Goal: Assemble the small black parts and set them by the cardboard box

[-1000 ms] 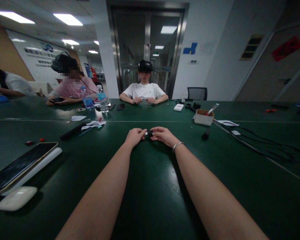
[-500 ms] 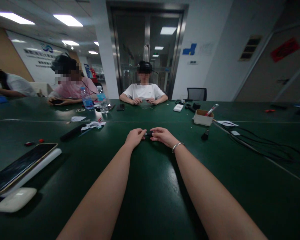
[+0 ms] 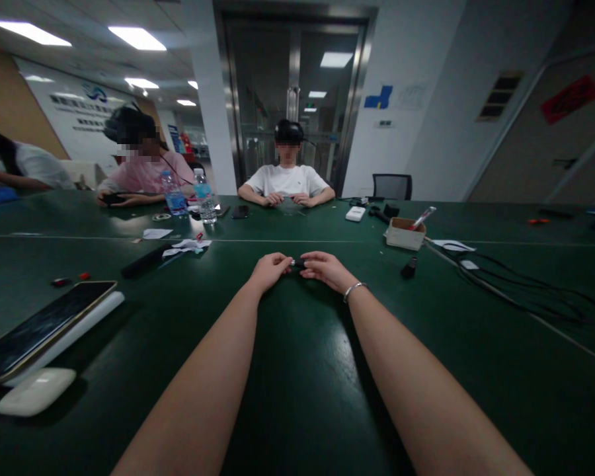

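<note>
A small dark object (image 3: pixel 299 263) with a light, metallic-looking left end is held between my two hands, just above or on the green table (image 3: pixel 297 370). The fingers of my left hand (image 3: pixel 272 270) pinch its light end. My right hand (image 3: pixel 323 268), with a silver bracelet at the wrist, grips the dark end between thumb and fingers. What exactly the object is, I cannot make out at this size.
A phone (image 3: pixel 44 324) and a white case (image 3: pixel 37 391) lie at the left. Beyond are a black cylinder (image 3: pixel 146 261), bottles (image 3: pixel 205 201), a small box (image 3: pixel 405 235), a dark brush-like item (image 3: pixel 409 267) and cables (image 3: pixel 525 281). Three people sit across the table.
The light end of the small object shows a little more between my fingers. My hands have barely moved, and the whole view has shifted slightly.
</note>
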`<state>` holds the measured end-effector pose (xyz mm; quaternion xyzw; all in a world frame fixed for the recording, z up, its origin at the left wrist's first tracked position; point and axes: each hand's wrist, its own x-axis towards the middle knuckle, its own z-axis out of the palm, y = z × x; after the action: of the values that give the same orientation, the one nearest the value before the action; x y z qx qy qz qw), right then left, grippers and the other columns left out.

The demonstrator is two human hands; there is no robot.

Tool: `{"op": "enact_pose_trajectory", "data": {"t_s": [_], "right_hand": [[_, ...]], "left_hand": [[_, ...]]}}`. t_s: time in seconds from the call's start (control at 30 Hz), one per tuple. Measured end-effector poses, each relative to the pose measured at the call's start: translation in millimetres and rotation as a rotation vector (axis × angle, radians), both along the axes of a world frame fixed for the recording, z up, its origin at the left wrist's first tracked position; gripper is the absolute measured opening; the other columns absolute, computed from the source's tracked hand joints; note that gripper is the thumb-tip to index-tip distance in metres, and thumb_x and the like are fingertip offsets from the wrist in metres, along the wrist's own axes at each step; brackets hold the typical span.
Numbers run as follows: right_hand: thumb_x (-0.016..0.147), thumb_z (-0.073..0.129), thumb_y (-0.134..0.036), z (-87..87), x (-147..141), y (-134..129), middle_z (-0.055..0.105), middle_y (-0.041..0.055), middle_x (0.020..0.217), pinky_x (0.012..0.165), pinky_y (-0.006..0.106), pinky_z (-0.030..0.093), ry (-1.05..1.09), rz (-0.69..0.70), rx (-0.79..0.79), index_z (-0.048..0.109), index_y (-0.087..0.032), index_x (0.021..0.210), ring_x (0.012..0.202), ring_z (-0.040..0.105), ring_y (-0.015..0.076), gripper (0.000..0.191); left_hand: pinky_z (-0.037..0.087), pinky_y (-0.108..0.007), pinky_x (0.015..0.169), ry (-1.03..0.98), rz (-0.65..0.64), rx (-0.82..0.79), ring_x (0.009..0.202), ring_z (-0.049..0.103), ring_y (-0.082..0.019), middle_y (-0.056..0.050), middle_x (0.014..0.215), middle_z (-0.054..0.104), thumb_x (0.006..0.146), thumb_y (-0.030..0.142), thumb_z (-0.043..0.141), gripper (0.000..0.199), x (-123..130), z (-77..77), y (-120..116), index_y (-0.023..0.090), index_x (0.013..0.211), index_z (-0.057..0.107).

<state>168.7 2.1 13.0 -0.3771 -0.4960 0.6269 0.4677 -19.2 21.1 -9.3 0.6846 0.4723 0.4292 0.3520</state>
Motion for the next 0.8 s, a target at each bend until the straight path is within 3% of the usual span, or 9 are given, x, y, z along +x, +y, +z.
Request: {"op": "enact_pose_trajectory", "data": {"t_s": [0.4,0.6,0.8], "right_hand": [[0.080,0.054,0.005,0.4,-0.2,0.8,0.068,0.0084,0.075,0.060,0.020,0.058,-0.003,-0.004,-0.007,0.060,-0.008,0.095,0.057,0.068,0.0123,0.021],[0.081,0.052,0.006,0.2,-0.3,0.5,0.068,0.0074,0.074,0.058,0.021,0.059,-0.002,0.004,-0.005,0.059,-0.009,0.096,0.057,0.068,0.0122,0.022],[0.080,0.057,0.004,-0.8,-0.3,1.3,0.068,0.0072,0.073,0.060,0.021,0.059,-0.023,0.010,0.000,0.060,-0.009,0.096,0.058,0.068,0.0123,0.021]], "left_hand": [[0.047,-0.029,0.070,-0.151,-0.037,-0.041,0.066,0.061,-0.014,-0.006,0.070,0.067,0.070,0.033,0.067,0.025,1.5,1.6,-1.2,0.014,0.085,0.064],[0.047,-0.029,0.072,-0.139,-0.018,-0.010,0.070,0.062,-0.015,-0.006,0.075,0.069,0.071,0.037,0.066,0.025,0.1,-0.3,0.9,0.015,0.084,0.065],[0.046,-0.027,0.065,-0.115,-0.036,0.008,0.061,0.058,-0.013,-0.002,0.066,0.065,0.073,0.040,0.064,0.029,-0.5,0.9,0.9,0.016,0.090,0.064]]}}
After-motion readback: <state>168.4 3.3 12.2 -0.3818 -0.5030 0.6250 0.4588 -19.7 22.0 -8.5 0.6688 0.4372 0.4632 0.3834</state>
